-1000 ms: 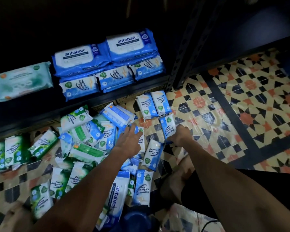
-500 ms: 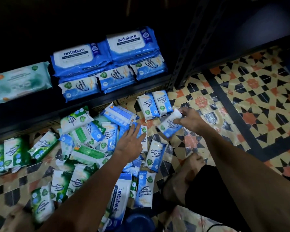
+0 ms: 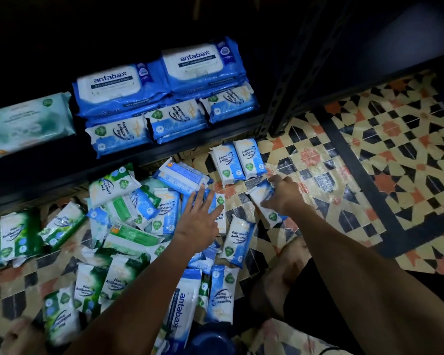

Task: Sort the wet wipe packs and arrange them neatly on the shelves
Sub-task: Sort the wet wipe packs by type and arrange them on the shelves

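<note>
- The left hand point(image 3: 199, 221) lies flat with its fingers spread and straight, resting on the blue packs at the right edge of the heap of packs point(image 3: 128, 226); it grips nothing.
- The right hand point(image 3: 283, 194) has its fingers curled round a small blue-and-white pack point(image 3: 260, 201), held just right of the heap and low over the tiled floor point(image 3: 369, 175).
- Nearest, at the heap's near edge, a long antabax pack point(image 3: 182, 308) lies lengthwise, with green pine packs point(image 3: 108, 280) to its left.
- The heap itself mixes blue fragrance-free and green pine packs, overlapping and turned every way.
- Just beyond the heap's right corner, two blue packs point(image 3: 237, 161) lie side by side on the floor, touching, apparently a sorted group.
- Beyond the heap stands the dark shelf point(image 3: 62, 170): a row of three small blue packs point(image 3: 174, 121) along its front, two large antabax packs point(image 3: 162, 78) behind, and a pale green pack point(image 3: 28, 124) to their left.
- Handling, as a judgement: these are soft film pouches of damp wipes, light in the small size and noticeably heavier in the large. The film looks glossy, so likely slippery, and the body will sag if pinched at a corner.
- Best taken across the short width at the middle, thumb on one long edge and fingers on the other; the crimped end seams give a firmer pinch. They are not fragile, though hard squeezing could lift the resealable flap.
</note>
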